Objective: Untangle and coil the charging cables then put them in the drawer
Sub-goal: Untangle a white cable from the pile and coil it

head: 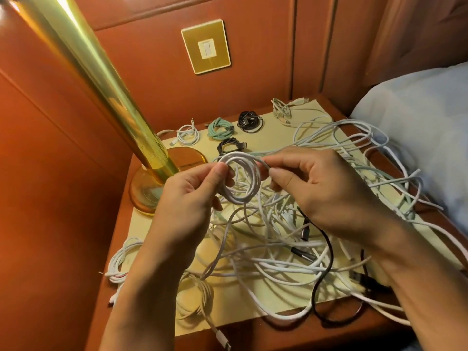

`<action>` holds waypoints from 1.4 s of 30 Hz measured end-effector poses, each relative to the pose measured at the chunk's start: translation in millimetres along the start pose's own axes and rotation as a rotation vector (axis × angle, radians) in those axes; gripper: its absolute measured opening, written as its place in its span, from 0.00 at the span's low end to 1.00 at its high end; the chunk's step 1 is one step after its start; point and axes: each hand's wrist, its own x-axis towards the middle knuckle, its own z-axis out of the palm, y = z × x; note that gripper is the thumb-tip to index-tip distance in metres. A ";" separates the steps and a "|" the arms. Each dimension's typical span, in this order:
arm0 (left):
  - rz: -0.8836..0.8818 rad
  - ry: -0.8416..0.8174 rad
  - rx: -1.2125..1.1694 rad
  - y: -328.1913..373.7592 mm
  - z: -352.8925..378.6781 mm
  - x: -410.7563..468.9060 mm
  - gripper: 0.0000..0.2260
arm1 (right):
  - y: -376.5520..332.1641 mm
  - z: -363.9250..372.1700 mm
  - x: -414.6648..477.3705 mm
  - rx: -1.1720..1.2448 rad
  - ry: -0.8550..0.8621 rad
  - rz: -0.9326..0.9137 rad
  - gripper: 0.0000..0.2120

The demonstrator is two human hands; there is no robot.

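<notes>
A white cable coil (243,177) of several loops hangs above the nightstand's middle. My left hand (192,196) pinches its left side, and my right hand (326,188) pinches the cable at the coil's upper right. Its loose end trails down into a big tangle of white and black cables (278,252) spread over the pale mat (286,300). Coiled cables lie at the back: a white one (188,134), a mint one (219,128), two black ones (250,122) (229,146) and a cream one (282,110). No drawer shows.
A brass lamp post (106,92) leans up from its round base (147,191) at the left. Two more white coils lie at the front left (121,262) (195,297). A pillow (417,127) borders the right edge. Wood panelling and a gold wall switch (206,46) stand behind.
</notes>
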 end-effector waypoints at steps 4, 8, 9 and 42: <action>-0.045 -0.058 -0.100 -3.0 3.7 -0.6 0.13 | 6.3 3.2 2.0 -0.196 0.092 -0.079 0.09; -0.074 -0.159 -0.177 -2.6 7.2 -2.2 0.13 | 11.4 5.6 2.0 -0.075 0.244 -0.030 0.10; -0.067 -0.176 -0.150 -2.3 8.5 -3.0 0.14 | 12.1 6.5 2.2 0.002 0.271 0.008 0.11; 0.096 0.131 0.064 -8.7 1.5 -1.1 0.06 | -0.8 22.8 -4.6 -0.363 0.282 -0.066 0.10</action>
